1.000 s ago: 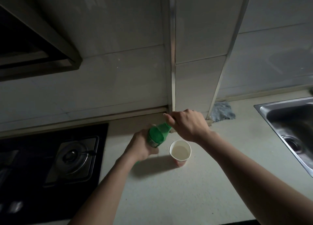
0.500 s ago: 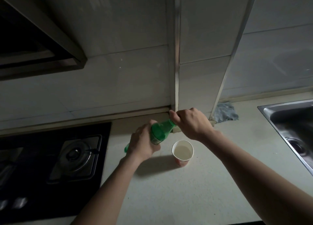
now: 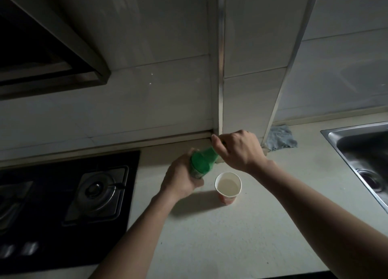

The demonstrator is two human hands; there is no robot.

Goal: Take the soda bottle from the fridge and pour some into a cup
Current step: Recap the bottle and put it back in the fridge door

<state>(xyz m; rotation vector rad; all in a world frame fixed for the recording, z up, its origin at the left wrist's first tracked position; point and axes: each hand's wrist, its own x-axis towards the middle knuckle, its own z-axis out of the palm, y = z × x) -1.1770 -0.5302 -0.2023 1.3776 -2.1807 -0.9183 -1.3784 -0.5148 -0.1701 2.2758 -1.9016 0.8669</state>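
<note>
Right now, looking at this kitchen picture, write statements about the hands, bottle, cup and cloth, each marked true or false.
1. The left hand grips the bottle. True.
2. The cup lies on its side. False: it stands upright on the counter.
3. The right hand grips the bottle's top. True.
4. The cloth lies in the sink. False: it lies on the counter by the wall, left of the sink.

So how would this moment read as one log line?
left hand: grips bottle | right hand: grips bottle top | cup: upright on counter, beside bottle | pour: not under way
</note>
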